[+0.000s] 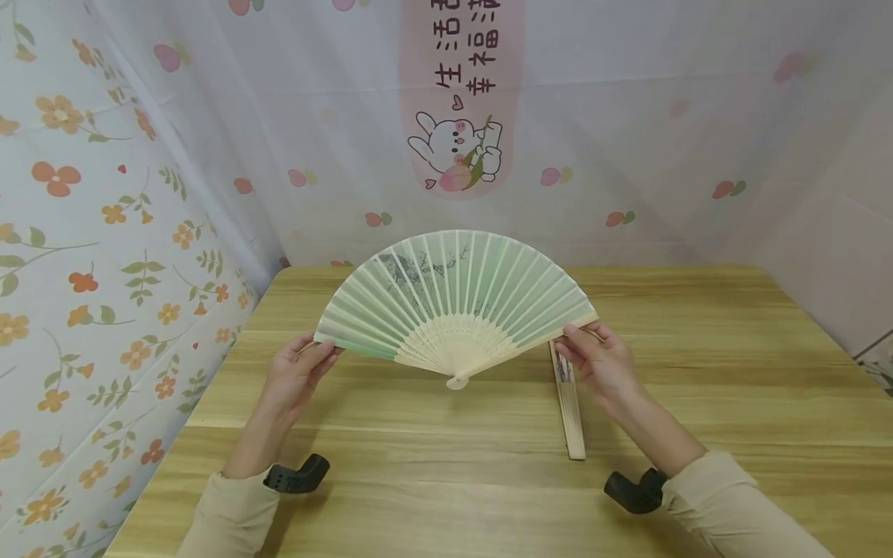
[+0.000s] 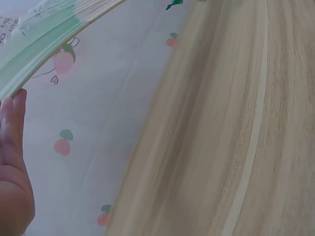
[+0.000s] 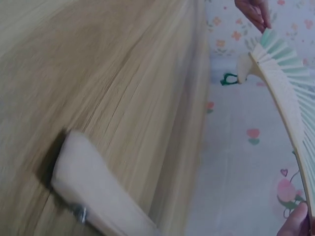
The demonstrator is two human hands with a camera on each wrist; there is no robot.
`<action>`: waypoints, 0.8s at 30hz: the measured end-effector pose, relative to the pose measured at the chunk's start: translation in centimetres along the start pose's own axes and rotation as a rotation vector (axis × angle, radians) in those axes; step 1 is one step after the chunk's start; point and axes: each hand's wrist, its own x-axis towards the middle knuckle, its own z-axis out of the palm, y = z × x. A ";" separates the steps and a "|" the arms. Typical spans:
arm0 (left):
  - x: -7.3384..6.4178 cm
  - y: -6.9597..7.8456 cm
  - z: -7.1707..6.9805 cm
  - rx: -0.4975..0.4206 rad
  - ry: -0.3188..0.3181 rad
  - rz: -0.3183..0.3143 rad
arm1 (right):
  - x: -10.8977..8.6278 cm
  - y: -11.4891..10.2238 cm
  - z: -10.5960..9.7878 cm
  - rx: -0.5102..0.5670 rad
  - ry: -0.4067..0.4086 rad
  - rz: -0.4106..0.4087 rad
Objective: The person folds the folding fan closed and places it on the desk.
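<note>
To hold the fan (image 1: pixel 488 287) spread, draw its 2 outer ribs (image 1: pixel 523 347) apart lightly and evenly; too much pull could strain the pivot (image 1: pixel 456 382). Fingers on both hands are closed to a thin pinch: your left hand (image 1: pixel 294 376) has 1 end, your right hand (image 1: pixel 601 364) the other. Fan's between them, off the surface (image 1: pixel 418 465), pivot toward you. Folded fan (image 1: pixel 569 415) lies near your right hand.

The fan (image 1: pixel 505 298) is pale green with a grey print (image 1: pixel 408 268), seemingly branches, the table (image 1: pixel 432 465) yellow-brown woodgrain, and the left cloth (image 1: pixel 115 294) white with orange flowers (image 1: pixel 56 179).
</note>
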 end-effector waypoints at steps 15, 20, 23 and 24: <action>2.2 -0.1 1.9 0.126 0.033 -0.069 | 0.5 -1.7 -2.2 -0.049 -0.116 -0.094; 2.5 -0.4 2.7 0.115 0.072 -0.053 | 0.5 -1.8 -2.8 -0.062 -0.120 -0.105; 2.5 -0.6 2.9 0.111 0.080 -0.042 | 0.5 -1.8 -3.0 -0.054 -0.126 -0.109; 2.5 -0.7 2.9 0.114 0.080 -0.038 | 0.5 -1.8 -3.0 -0.051 -0.129 -0.110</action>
